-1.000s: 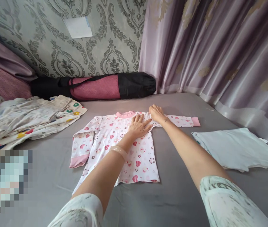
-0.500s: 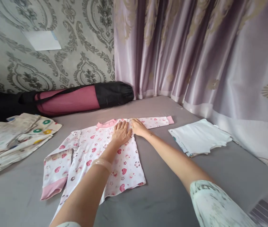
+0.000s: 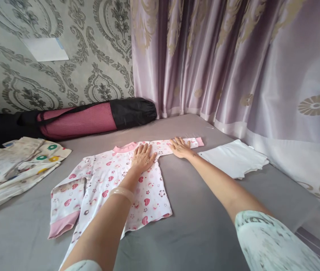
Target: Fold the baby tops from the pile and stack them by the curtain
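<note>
Right hand (image 3: 180, 147): moved outward along sleeve (image 3: 163, 146), spread flat, gripping nothing. Left hand (image 3: 143, 158): likewise, on heart-print shirt (image 3: 152, 190). Collar (image 3: 125, 147) points away; body's long axis runs near-to-far.

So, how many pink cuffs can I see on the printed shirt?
2. One cuff is at the end of the straight sleeve, just past the right hand. The other cuff ends the bent sleeve, lower left in the picture.
</note>
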The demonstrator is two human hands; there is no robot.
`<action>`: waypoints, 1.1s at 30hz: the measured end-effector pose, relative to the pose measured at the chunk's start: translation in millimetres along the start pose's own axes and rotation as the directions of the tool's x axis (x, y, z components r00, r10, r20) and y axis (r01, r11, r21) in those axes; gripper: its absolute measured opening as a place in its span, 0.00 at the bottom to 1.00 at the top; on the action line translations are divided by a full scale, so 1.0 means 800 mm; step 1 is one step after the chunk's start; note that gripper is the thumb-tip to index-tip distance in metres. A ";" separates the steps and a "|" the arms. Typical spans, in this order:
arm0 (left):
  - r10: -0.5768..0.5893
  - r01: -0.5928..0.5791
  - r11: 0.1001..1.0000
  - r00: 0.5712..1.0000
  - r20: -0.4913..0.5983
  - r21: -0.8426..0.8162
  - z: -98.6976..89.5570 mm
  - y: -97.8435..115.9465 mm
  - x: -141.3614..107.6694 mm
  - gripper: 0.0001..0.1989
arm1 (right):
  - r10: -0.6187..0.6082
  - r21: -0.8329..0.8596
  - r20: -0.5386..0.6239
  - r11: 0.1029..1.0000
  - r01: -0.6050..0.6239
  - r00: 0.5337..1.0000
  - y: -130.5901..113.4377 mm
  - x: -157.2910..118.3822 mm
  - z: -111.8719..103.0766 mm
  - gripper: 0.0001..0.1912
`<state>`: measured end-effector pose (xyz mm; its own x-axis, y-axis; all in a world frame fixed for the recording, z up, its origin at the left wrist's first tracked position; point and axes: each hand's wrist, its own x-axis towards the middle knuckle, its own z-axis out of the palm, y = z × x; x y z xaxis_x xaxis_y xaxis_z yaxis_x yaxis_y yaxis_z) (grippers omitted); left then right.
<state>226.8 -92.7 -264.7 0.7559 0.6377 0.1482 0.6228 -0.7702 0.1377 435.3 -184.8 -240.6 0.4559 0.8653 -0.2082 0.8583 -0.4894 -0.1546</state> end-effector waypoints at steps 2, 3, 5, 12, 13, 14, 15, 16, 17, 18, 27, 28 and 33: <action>0.009 -0.009 1.000 1.000 -0.005 -0.010 -0.003 0.000 -0.001 0.34 | 0.060 -0.003 0.024 0.998 -0.060 0.998 0.016 0.001 -0.007 0.33; 0.010 -0.010 1.000 1.000 -0.005 -0.014 -0.003 0.001 -0.001 0.34 | 0.092 -0.011 0.030 0.996 -0.092 0.995 0.025 0.003 -0.010 0.33; 0.008 -0.008 1.000 1.000 -0.001 -0.017 -0.004 0.000 -0.001 0.35 | 0.157 -0.031 0.031 0.987 -0.156 0.987 0.039 0.006 -0.014 0.34; 0.006 -0.007 1.000 1.000 -0.012 -0.025 0.003 -0.002 0.003 0.35 | 0.210 -0.047 -0.043 0.976 -0.212 0.977 0.058 0.013 -0.011 0.35; 0.007 -0.007 0.999 1.000 -0.001 -0.033 0.002 -0.002 0.004 0.35 | 0.215 -0.051 -0.043 0.975 -0.217 0.976 0.057 0.013 -0.011 0.35; 0.010 -0.009 0.999 1.000 0.022 -0.047 0.000 -0.003 0.004 0.36 | 0.223 -0.064 -0.049 0.972 -0.226 0.974 0.056 0.011 -0.013 0.35; 0.013 -0.009 0.998 0.998 0.056 -0.067 -0.004 -0.004 0.003 0.36 | 0.226 -0.085 -0.068 0.969 -0.231 0.972 0.055 0.010 -0.014 0.35; 0.018 -0.009 0.996 0.995 0.097 -0.088 -0.009 -0.005 0.001 0.36 | 0.220 -0.110 -0.100 0.967 -0.230 0.970 0.053 0.009 -0.017 0.35; 0.019 -0.005 0.995 0.990 0.137 -0.105 -0.016 -0.006 -0.003 0.35 | 0.203 -0.136 -0.135 0.966 -0.221 0.970 0.049 0.008 -0.020 0.34; 0.016 0.004 0.994 0.985 0.169 -0.113 -0.024 -0.008 -0.009 0.34 | 0.176 -0.157 -0.168 0.967 -0.203 0.970 0.042 0.008 -0.022 0.34; -0.079 0.079 0.997 0.969 0.233 0.011 -0.083 -0.035 -0.113 0.30 | -0.424 -0.167 -0.220 0.904 0.394 0.879 -0.147 -0.010 0.015 0.31; -0.089 0.088 0.996 0.966 0.242 0.018 -0.087 -0.039 -0.124 0.31 | -0.452 -0.143 -0.196 0.891 0.431 0.870 -0.169 -0.013 0.022 0.31; -0.147 0.146 0.989 0.943 0.297 0.023 -0.103 -0.048 -0.172 0.34 | -0.419 -0.056 -0.097 0.908 0.416 0.903 -0.233 -0.003 0.042 0.33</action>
<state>81.9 -149.8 -210.2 0.6817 0.7112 -0.1716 0.7313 -0.6685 0.1349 266.1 -99.5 -243.7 0.0743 0.9968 -0.0296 0.9819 -0.0783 -0.1726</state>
